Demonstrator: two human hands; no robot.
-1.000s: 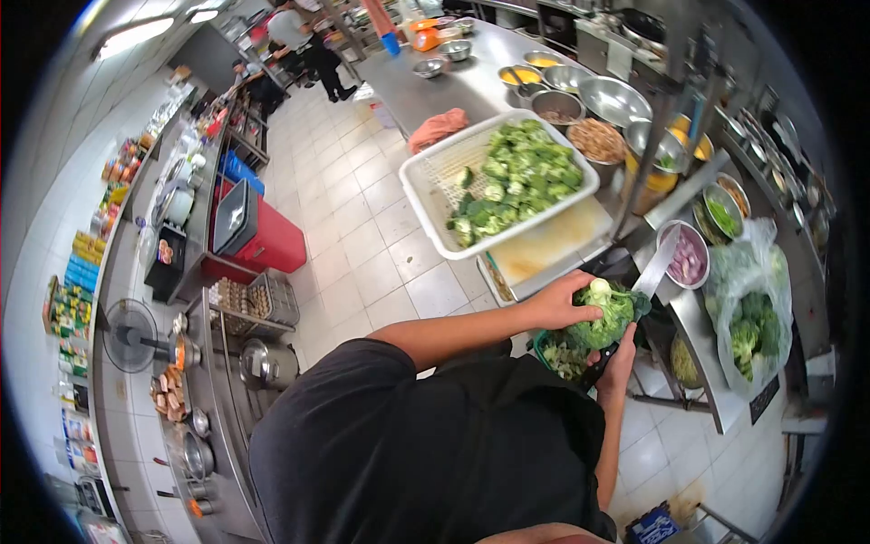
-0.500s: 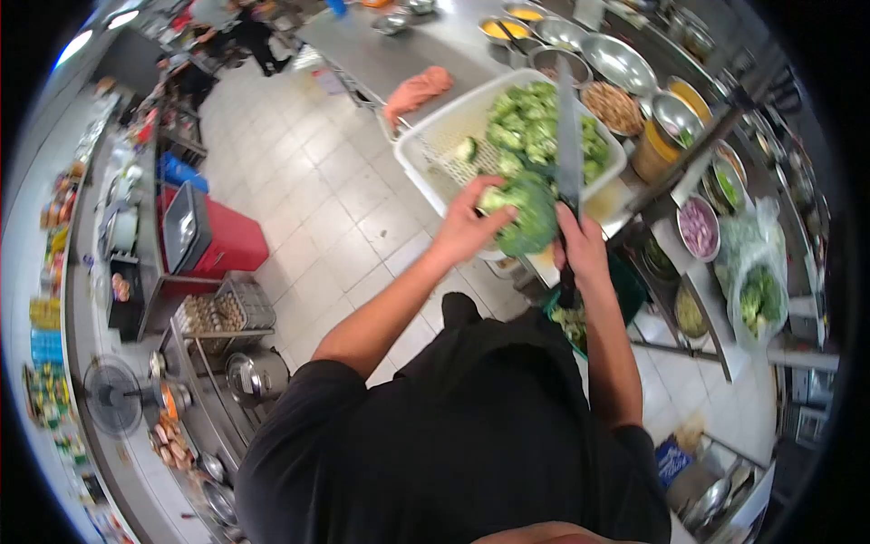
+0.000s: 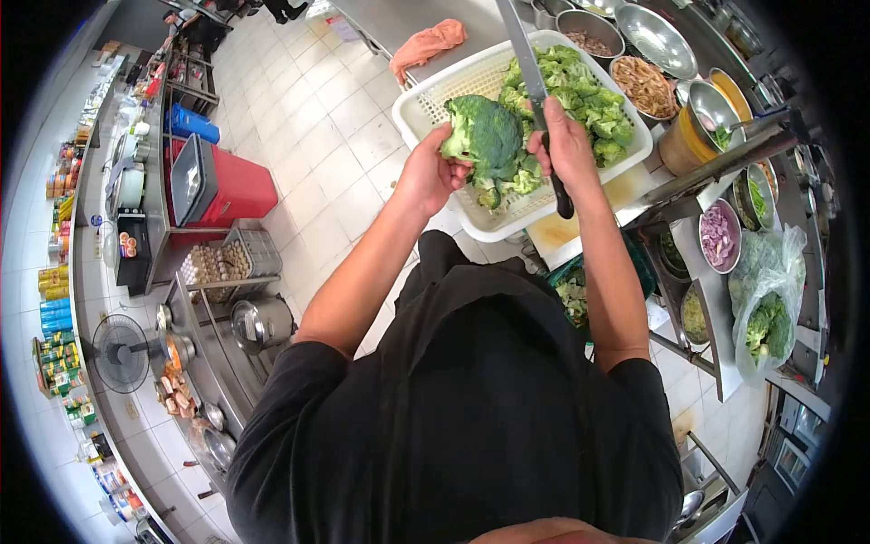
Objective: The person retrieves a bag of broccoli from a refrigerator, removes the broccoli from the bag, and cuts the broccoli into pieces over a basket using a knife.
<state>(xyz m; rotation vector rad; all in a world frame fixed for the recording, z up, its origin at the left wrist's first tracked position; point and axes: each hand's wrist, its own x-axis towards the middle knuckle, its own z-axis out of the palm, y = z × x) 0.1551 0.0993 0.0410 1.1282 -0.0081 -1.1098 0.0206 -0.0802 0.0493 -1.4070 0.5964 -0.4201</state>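
Note:
My left hand (image 3: pixel 433 174) is closed around the underside of a large broccoli head (image 3: pixel 489 136), held over the near part of a white plastic basket (image 3: pixel 471 83). In my right hand (image 3: pixel 566 145) is a long kitchen knife (image 3: pixel 525 56), gripped by its black handle with the blade pointing up and away from me. The blade is apart from the broccoli head. Cut broccoli florets (image 3: pixel 580 100) fill the right side of the basket, and a few lie below the held head.
An orange cloth (image 3: pixel 428 47) lies on the steel table behind the basket. Metal bowls (image 3: pixel 654 38) and a bowl of chopped purple onion (image 3: pixel 719 236) stand to the right, near a plastic bag of broccoli (image 3: pixel 768 317). Below my right forearm sits a green bin (image 3: pixel 639 263) holding trimmings.
The broccoli head has moved up and left and turned, showing more of its green crown. My right hand has moved up with the knife, whose blade now leans left. The whole view has shifted.

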